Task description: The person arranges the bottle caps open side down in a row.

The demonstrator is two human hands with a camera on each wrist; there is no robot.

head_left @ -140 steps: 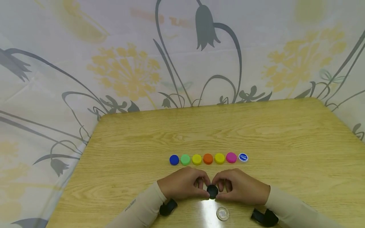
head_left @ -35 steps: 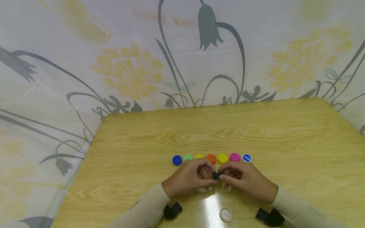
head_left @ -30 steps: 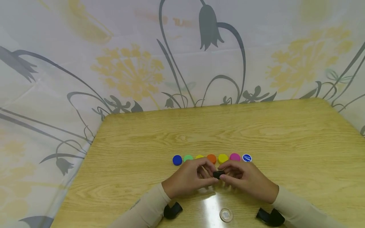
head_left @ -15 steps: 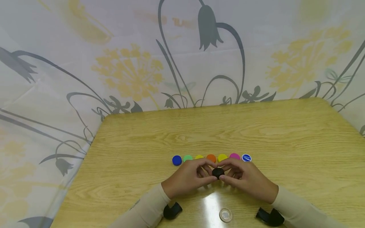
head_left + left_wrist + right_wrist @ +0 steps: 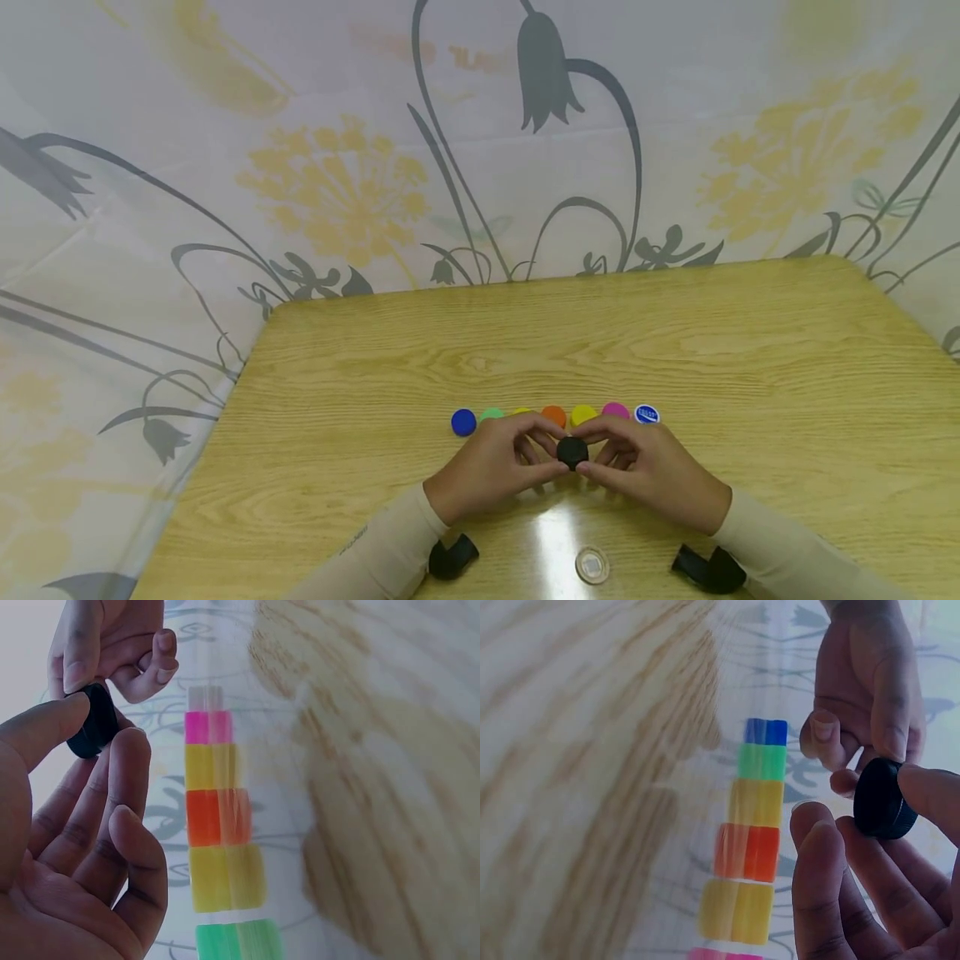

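A round black bottle cap (image 5: pixel 572 453) is pinched between my two hands, a little above the table. My left hand (image 5: pixel 487 467) grips its left side with thumb and fingers, and my right hand (image 5: pixel 656 475) grips its right side likewise. Ribbed edging shows on the cap (image 5: pixel 885 801) in the right wrist view. Just beyond the hands runs a row of caps: blue (image 5: pixel 463 422), light green (image 5: pixel 491 414), yellow, orange (image 5: pixel 553 417), yellow (image 5: pixel 582 415), pink (image 5: pixel 616 412) and a white one with a blue printed top (image 5: pixel 647 414). Fingers partly cover several of them.
Nearer the front edge, a small round disc (image 5: pixel 592 566) with a pale square centre lies on the wooden table (image 5: pixel 360 375). Black devices (image 5: pixel 453 557) sit at both wrists. A flower-patterned cloth (image 5: pixel 480 167) hangs behind the table.
Over these seconds both hands have lifted the black cap from lower and nearer the body. They turned it edge-on, then tilted its round face back into view. The row of caps stays put.
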